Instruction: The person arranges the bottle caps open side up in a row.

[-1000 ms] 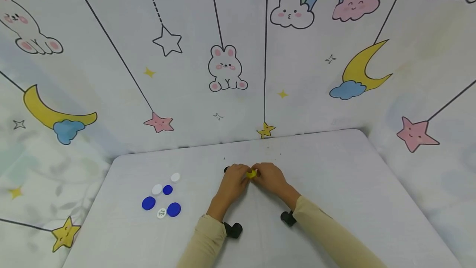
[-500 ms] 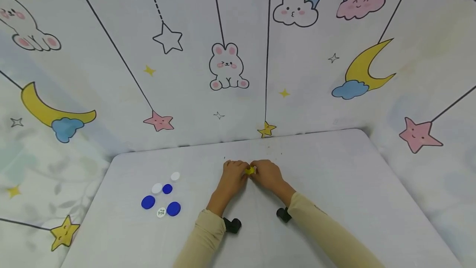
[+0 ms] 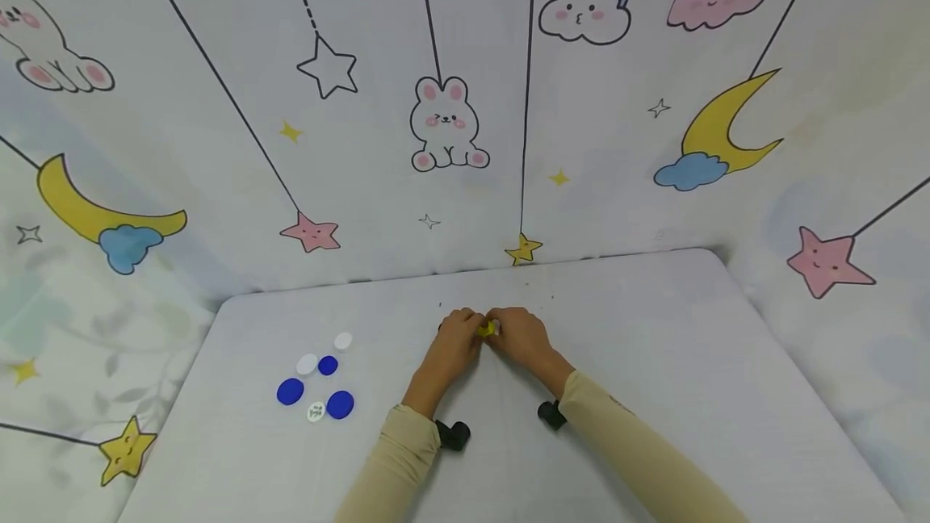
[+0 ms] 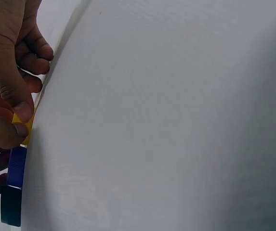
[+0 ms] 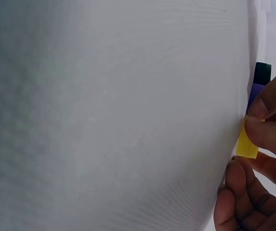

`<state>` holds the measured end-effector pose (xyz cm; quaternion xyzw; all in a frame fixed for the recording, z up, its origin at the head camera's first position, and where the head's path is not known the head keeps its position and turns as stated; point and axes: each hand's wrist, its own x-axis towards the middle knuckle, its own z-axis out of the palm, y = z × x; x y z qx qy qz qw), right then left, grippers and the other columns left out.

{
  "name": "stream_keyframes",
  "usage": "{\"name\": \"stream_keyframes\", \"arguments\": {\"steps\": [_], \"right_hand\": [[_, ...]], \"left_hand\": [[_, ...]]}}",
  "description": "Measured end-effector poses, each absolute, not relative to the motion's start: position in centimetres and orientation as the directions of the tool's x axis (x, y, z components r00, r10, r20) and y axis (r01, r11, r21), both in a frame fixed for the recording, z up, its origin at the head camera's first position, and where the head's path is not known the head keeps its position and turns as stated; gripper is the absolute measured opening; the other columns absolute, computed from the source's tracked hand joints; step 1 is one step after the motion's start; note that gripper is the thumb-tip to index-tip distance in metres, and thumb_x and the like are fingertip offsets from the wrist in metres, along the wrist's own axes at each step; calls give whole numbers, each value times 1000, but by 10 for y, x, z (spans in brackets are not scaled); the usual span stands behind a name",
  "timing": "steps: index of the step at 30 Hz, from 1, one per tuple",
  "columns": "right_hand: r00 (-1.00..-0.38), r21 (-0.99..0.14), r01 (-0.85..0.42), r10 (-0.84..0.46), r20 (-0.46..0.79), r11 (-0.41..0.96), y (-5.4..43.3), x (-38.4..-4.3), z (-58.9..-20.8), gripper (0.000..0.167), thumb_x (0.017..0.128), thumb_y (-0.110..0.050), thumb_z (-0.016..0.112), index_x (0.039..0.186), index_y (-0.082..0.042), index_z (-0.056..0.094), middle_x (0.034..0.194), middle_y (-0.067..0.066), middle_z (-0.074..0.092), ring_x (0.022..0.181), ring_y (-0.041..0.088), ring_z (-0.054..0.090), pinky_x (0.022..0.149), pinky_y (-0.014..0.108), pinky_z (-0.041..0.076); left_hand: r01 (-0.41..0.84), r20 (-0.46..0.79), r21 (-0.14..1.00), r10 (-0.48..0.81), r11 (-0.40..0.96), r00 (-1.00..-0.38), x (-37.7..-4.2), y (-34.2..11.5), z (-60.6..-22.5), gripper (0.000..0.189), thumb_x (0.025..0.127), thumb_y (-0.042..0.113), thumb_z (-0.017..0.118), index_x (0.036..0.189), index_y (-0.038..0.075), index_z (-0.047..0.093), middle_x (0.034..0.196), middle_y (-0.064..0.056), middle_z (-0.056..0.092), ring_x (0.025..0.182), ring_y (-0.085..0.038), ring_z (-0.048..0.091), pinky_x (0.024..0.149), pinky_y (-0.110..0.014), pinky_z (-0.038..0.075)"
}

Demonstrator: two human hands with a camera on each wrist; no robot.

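Near the middle of the table, both hands meet at a small yellow cap-like piece [image 3: 485, 330]. My left hand [image 3: 456, 337] and right hand [image 3: 519, 336] each pinch it, their thumbs side by side on its near face in the left wrist view. A ribbed blue cap [image 4: 16, 166] adjoins the yellow piece, and a dark green or black cap [image 4: 11, 206] follows it in the same row. The right wrist view shows the yellow piece [image 5: 247, 142] partly behind the thumbs. In the head view the left hand hides most of this row.
On the left of the white table [image 3: 654, 361] lie several round caps: a large blue one [image 3: 290, 391], a white one [image 3: 307, 364] and a white one with printing [image 3: 316, 412] among them. Black wrist devices [image 3: 454, 436] hang under the sleeves. A patterned wall cloth stands behind.
Both hands and the yellow piece have shifted slightly away and to the left, still together. The caps at the left stay put; the head view has tilted a little.
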<state>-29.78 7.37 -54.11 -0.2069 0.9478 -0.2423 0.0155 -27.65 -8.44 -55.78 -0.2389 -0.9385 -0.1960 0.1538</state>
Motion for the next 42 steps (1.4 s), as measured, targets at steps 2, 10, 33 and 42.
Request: {"name": "stream_keyframes", "arguments": {"steps": [2,10,33,42], "right_hand": [[-913,-468,-385,-401,69,796,74,-297,-540,27,85,-21,77,109,-10,71,95,5,72,72,15,60,67,35,54],[-900,-468,-405,-434,50,786,75,-294,-534,36,84,-22,78,116,-9,68,91,3,69,71,14,55,65,33,50],[-928,-484,-325,-373,-1,812,100,-270,-524,38,85,-25,77,118,-11,65,94,4,66,84,18,62,76,37,54],[-959,-470,-244,-284,-14,848,105,-260,-526,28,89,-27,72,111,-10,67,84,2,64,69,15,55,60,30,48]], "left_hand": [[522,410,275,393,807,-823,-276,-85,-557,19,82,2,77,97,7,67,98,-8,67,90,-26,64,80,-40,52],[472,401,255,353,844,-846,-267,-88,-548,17,83,8,77,97,10,68,101,-7,65,97,-27,62,90,-46,48],[-50,298,336,-156,941,-942,-180,-176,-535,18,85,13,74,97,1,69,100,-22,65,92,-40,61,81,-53,47],[-273,151,130,-292,953,-945,-150,-186,-533,12,91,7,60,92,-4,62,88,-28,57,86,-45,56,78,-55,38]]}}
